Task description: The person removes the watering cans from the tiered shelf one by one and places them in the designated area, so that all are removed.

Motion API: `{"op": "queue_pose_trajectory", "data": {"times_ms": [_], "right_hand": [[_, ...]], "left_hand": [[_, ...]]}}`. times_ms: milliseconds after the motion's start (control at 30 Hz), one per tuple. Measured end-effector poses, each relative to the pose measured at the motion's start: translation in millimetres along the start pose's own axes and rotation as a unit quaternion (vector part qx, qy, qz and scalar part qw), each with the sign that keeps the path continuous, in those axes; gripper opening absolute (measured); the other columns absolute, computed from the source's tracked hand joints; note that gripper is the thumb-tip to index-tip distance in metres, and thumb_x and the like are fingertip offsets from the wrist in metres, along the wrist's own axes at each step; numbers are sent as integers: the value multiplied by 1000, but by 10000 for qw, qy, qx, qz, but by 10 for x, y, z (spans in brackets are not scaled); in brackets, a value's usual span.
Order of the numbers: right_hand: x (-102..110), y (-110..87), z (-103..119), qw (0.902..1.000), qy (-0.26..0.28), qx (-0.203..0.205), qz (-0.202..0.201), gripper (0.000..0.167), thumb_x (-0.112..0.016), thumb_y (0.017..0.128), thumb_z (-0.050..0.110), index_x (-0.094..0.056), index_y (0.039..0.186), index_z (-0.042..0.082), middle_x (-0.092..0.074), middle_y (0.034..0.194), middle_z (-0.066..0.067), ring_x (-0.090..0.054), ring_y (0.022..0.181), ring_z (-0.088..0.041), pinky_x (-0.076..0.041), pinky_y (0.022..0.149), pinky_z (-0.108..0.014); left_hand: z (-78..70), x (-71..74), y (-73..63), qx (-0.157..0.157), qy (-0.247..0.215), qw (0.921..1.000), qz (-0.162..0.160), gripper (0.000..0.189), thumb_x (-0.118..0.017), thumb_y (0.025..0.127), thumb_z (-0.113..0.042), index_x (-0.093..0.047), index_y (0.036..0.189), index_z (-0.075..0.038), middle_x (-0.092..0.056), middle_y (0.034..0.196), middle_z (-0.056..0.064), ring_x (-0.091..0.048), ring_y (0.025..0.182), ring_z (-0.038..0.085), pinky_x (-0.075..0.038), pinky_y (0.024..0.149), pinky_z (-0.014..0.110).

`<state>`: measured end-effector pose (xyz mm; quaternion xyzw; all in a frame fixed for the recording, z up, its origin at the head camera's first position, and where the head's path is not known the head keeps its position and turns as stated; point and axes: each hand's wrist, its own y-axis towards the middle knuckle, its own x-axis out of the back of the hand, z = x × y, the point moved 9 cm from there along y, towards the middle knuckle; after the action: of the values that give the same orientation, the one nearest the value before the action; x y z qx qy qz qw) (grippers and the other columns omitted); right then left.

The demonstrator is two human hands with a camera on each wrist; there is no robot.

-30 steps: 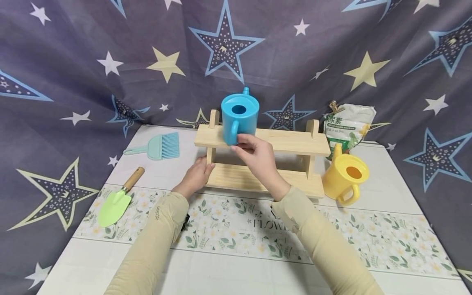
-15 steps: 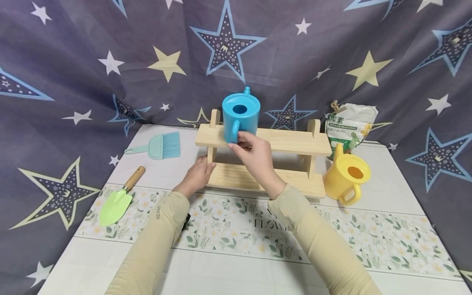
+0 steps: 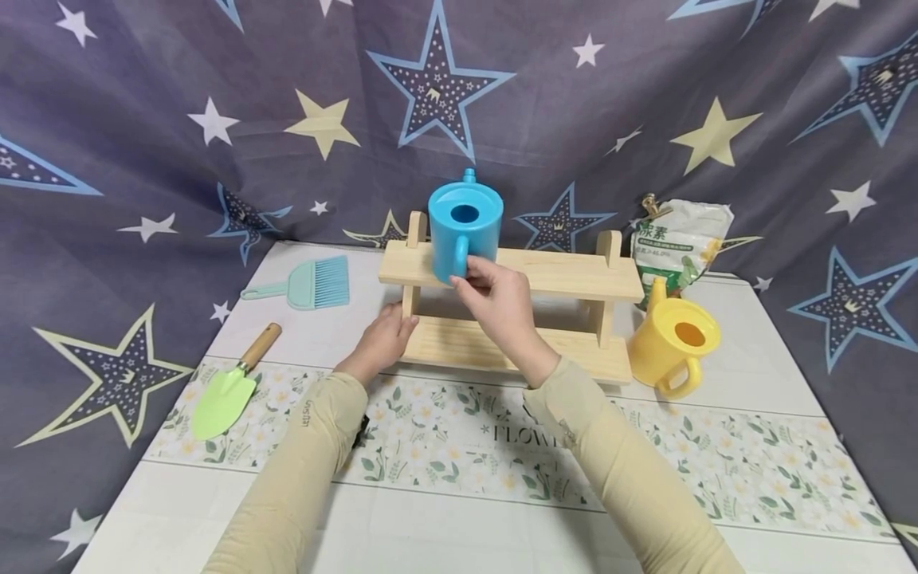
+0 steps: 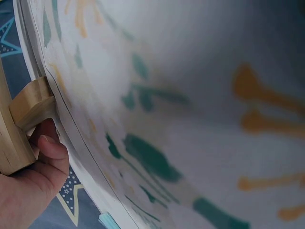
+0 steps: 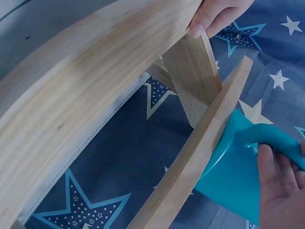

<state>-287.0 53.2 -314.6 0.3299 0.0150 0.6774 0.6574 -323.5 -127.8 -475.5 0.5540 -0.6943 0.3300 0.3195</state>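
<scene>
A blue watering can point(image 3: 448, 245) stands upright on the upper board of a two-tier wooden shelf point(image 3: 566, 273), toward its left end. My right hand point(image 3: 505, 309) pinches the can's handle near its lower part; the right wrist view shows the fingers point(image 5: 274, 174) against the handle. At the shelf's left end, my left hand point(image 3: 380, 343) grips the wood beside the upright, with its thumb at the lower board's end. In the left wrist view its fingers curl against the wood point(image 4: 35, 98).
A yellow watering can point(image 3: 670, 343) stands right of the shelf, before a clipped white-and-green bag point(image 3: 677, 243). On the left lie a mint dustpan with a brush point(image 3: 304, 285) and a green trowel point(image 3: 225, 399). A starry curtain point(image 3: 323, 72) hangs behind.
The blue watering can has turned slightly on the board: its spout has shifted left and its handle a little right, with my right hand still on the handle. My left hand stays put.
</scene>
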Motion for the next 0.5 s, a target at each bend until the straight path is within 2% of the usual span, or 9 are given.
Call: {"op": "queue_pose_trajectory", "data": {"times_ms": [500], "right_hand": [[125, -82, -57, 9997, 85, 38, -204, 24, -66, 95, 14, -70, 116, 3, -72, 105, -12, -71, 90, -18, -57, 77, -24]], "left_hand": [[16, 1, 13, -84, 64, 9999, -39, 55, -33, 108, -32, -29, 149, 4, -43, 134, 23, -48, 124, 38, -38, 106, 52]]}}
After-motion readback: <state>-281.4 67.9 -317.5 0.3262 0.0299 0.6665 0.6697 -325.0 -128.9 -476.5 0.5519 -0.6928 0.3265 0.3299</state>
